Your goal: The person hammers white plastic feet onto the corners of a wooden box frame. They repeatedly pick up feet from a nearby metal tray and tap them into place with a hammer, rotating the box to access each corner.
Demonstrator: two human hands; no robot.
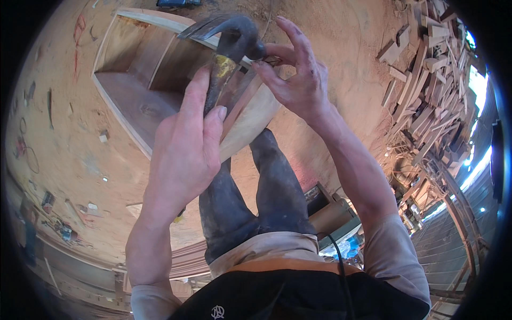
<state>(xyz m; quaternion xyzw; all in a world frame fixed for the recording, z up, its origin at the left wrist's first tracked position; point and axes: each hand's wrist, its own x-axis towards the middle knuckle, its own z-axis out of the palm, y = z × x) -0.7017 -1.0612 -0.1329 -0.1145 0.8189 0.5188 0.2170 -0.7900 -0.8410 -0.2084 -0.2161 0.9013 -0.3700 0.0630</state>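
A hammer (233, 45), its handle in the left hand (186, 138), is above a box (133, 101) on the floor (341, 69). The right hand (301, 80) is just right of the hammer's head. The person's legs (280, 186) are on the box's near side; far right lies a wood heap (421, 101).

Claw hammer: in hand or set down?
In hand: the left hand grips the claw hammer by its handle, thumb and forefinger against it.
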